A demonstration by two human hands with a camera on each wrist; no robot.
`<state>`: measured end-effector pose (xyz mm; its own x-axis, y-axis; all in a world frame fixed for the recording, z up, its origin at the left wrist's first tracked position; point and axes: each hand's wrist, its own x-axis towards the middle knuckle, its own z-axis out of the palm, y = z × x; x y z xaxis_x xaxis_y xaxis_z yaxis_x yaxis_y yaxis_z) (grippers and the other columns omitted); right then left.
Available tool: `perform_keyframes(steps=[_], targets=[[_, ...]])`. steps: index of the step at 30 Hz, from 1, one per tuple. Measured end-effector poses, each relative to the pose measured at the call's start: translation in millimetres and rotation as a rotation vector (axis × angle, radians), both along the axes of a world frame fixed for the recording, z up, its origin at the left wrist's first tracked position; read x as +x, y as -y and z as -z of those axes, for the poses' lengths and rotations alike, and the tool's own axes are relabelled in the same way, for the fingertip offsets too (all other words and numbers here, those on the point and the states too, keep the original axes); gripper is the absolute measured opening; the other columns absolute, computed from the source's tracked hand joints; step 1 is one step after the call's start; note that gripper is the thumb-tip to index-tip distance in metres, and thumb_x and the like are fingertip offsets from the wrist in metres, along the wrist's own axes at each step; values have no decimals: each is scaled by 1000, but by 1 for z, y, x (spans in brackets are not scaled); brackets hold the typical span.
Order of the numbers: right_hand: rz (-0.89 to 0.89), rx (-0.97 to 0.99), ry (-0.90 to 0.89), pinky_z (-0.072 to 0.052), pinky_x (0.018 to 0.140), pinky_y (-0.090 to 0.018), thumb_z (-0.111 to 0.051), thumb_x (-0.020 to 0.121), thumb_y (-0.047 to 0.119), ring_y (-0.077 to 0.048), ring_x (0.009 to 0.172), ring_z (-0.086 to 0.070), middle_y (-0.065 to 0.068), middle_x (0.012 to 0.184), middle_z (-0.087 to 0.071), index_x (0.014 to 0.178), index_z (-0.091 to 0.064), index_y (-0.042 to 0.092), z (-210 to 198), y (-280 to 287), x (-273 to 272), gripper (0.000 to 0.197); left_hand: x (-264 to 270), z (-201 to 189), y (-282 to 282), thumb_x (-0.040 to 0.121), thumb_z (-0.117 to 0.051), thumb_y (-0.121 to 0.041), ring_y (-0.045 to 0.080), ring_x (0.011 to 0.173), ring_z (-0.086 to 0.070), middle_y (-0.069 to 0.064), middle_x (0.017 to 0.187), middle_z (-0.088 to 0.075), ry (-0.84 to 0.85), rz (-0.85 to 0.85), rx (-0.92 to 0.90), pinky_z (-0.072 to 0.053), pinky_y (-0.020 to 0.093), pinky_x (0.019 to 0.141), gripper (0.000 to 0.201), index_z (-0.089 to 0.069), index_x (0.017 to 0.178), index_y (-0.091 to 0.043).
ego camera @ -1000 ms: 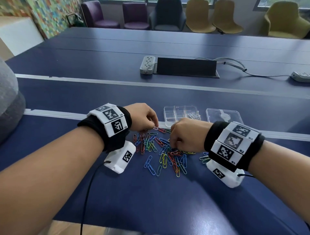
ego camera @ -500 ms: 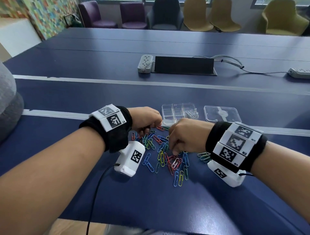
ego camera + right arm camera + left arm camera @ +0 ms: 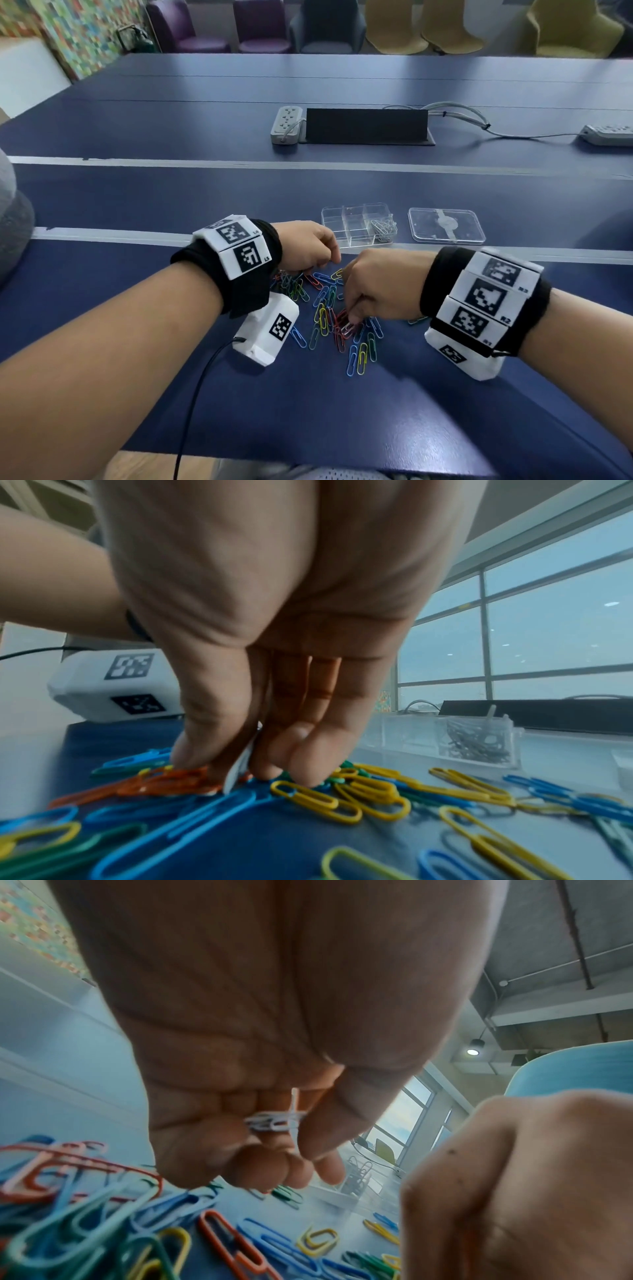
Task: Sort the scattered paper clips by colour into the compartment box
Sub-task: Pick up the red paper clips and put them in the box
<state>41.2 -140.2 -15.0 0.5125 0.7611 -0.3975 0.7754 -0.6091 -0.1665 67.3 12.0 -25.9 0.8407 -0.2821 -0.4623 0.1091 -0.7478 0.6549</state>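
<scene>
Over the scattered paper clips (image 3: 337, 318) both hands arch knuckles-up — the left hand (image 3: 306, 247) pinches white clips (image 3: 274, 1121), the right hand (image 3: 380, 286) nips a white clip (image 3: 240, 767). Just beyond stands the compartment box (image 3: 356, 224), with bare table (image 3: 308, 404) nearer the person.

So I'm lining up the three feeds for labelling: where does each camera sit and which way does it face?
Head: worn high, facing forward and down at the table; both forearms show.
Left wrist: under the left hand, looking along its fingers, which pinch white clips.
Right wrist: under the right hand, fingertips on the clip pile.
Shared by all: the pile and the compartment box.
</scene>
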Motion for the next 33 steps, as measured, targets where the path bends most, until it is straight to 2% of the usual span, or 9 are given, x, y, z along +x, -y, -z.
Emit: perform_keyframes(steps=[5, 8, 11, 14, 17, 19, 21, 28, 33], targets=[[4, 3, 52, -50, 85, -35, -56, 88, 35, -22, 100, -59, -3, 103, -67, 103, -72, 24, 2, -3, -6, 25, 0, 1, 7, 88, -38, 3, 2, 36, -43, -3, 61, -51, 33, 16, -5, -34, 17, 39, 32, -53, 73, -21], [3, 18, 76, -53, 78, -40, -57, 85, 34, -28, 92, -62, -6, 98, -66, 93, -72, 21, 4, -7, -15, 21, 1, 1, 8, 91, -35, 4, 4, 38, -44, -2, 60, -51, 60, 12, -10, -35, 16, 37, 35, -52, 74, -21], [72, 0, 139, -52, 69, -34, -55, 85, 28, -33, 86, -62, -10, 95, -65, 89, -70, 14, 4, -7, -16, 21, 1, 1, 8, 91, -34, 5, 11, 49, -46, -1, 63, -52, 68, 23, -9, -38, 21, 43, 36, -53, 75, -21], [191, -48, 176, -45, 62, -28, -55, 85, 25, -29, 73, -55, -10, 78, -60, 86, -67, 9, 0, -5, -10, 20, 0, 0, 9, 89, -36, 2, 9, 43, -46, -1, 59, -49, 62, 20, 10, -36, 20, 42, 32, -53, 73, -20], [231, -41, 170, -48, 65, -29, -58, 85, 27, -27, 71, -52, -3, 63, -46, 83, -65, 12, -3, -2, -6, 17, -2, -2, 9, 90, -43, -5, 7, 40, -45, 0, 56, -46, 75, 34, 19, -35, 16, 41, 26, -52, 71, -21], [195, -17, 121, -50, 70, -30, -61, 83, 29, -26, 81, -59, -4, 76, -62, 88, -73, 17, -3, -3, -7, 17, -2, -2, 8, 90, -45, -6, 1, 33, -44, -1, 54, -47, 92, 49, 46, -36, 14, 40, 26, -52, 72, -23], [169, 1, 95, -49, 72, -28, -63, 82, 28, -22, 88, -62, -4, 91, -70, 91, -75, 21, 1, -4, -9, 16, -2, -1, 6, 89, -42, -3, 5, 40, -46, -1, 56, -48, 101, 39, 54, -37, 17, 43, 28, -53, 74, -24], [161, 32, 130, -52, 76, -31, -61, 84, 25, -27, 90, -64, -6, 94, -70, 100, -72, 25, 0, -3, -3, 20, -3, 3, 4, 86, -39, 5, 23, 66, -51, 13, 84, -58, 47, -14, 5, -39, 24, 51, 28, -54, 87, -19], [94, 14, 167, -53, 76, -32, -62, 82, 23, -28, 91, -63, -4, 97, -69, 103, -71, 26, 1, -4, -9, 23, 1, 3, 5, 87, -32, 9, 15, 60, -48, 6, 82, -55, 13, -57, -48, -40, 25, 50, 36, -54, 109, -10]])
